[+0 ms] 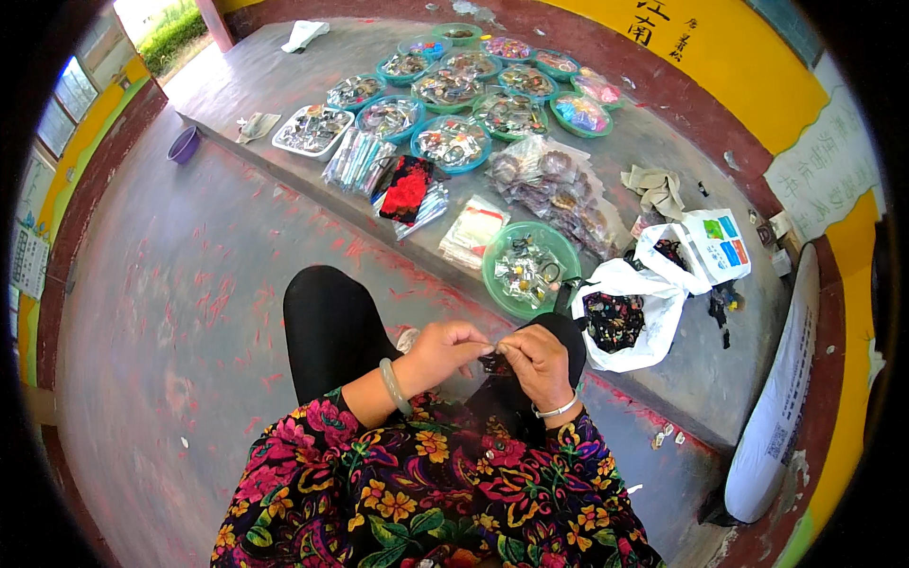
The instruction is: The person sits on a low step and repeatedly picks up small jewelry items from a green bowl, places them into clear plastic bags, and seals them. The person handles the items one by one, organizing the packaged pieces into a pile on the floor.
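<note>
Over my lap, my left hand [441, 350] and my right hand [542, 365] meet with fingertips nearly touching. Both are closed in a pinch on a small dark, shiny piece [493, 363] that hangs between them; its kind is too small to make out. The left wrist wears a pale bangle [394, 386], the right a thin silver one [557, 407]. Just beyond my right knee stands a green basin [490, 275] with small plastic-wrapped items inside. To its right, a white plastic bag [653, 348] holds dark patterned cloth [614, 320].
Several basins of packaged trinkets, including a blue one [453, 168], crowd the raised ledge [284, 76]. Clear packets [554, 185] lie heaped nearer, beside a red-and-black cloth item [407, 187]. A purple basin [185, 145] sits at far left. A long white wrapped panel [776, 417] leans at right.
</note>
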### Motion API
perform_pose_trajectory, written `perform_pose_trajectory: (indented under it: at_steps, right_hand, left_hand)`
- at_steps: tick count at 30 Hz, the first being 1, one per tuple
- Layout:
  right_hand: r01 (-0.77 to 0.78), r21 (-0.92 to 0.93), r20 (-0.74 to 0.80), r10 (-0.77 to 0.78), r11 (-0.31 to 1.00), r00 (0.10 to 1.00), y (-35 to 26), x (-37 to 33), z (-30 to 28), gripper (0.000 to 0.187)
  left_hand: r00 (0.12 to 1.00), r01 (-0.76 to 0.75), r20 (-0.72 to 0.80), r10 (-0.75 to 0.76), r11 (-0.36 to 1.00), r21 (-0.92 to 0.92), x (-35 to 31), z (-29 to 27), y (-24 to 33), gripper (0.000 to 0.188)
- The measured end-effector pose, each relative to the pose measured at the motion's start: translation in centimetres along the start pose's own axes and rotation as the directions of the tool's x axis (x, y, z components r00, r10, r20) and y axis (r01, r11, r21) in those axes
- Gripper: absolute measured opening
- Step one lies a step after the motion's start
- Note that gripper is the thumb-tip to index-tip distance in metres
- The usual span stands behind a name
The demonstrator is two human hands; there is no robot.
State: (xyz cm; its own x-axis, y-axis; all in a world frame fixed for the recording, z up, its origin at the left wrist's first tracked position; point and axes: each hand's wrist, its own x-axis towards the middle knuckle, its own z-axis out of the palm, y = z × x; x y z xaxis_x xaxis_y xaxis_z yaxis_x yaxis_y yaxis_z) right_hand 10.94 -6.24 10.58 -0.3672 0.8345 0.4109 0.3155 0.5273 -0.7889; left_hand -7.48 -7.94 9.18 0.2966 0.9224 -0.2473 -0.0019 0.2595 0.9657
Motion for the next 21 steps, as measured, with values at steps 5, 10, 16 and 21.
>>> perform_pose_trajectory:
  at_steps: [5, 10, 16, 21]
  right_hand:
    - [-0.106, 0.095, -0.019, 0.109, 0.99, 0.994, -0.5, 0.0, 0.1, 0.007]
    - [-0.261, 0.258, -0.016, 0.274, 0.93, 0.961, -0.6, -1.3, 0.3, 0.007]
    - [-0.249, 0.281, -0.05, 0.273, 0.927, 0.961, -1.4, -2.6, 0.3, 0.006]
    - [-0.263, 0.33, -0.07, 0.301, 0.907, 0.951, -2.3, -2.8, 0.2, 0.006]
  left_hand:
    - [0.998, 0.057, 0.007, -0.057, 0.986, -0.159, -0.2, -0.3, 0.1, 0.011]
    - [0.999, 0.038, 0.015, -0.036, 0.97, -0.241, -0.8, 0.1, 0.7, 0.011]
    - [0.998, -0.065, 0.01, 0.066, 0.992, -0.106, -1.9, 0.9, 0.6, 0.011]
    - [0.995, -0.092, 0.026, 0.095, 0.991, -0.098, -2.2, 0.7, 1.4, 0.011]
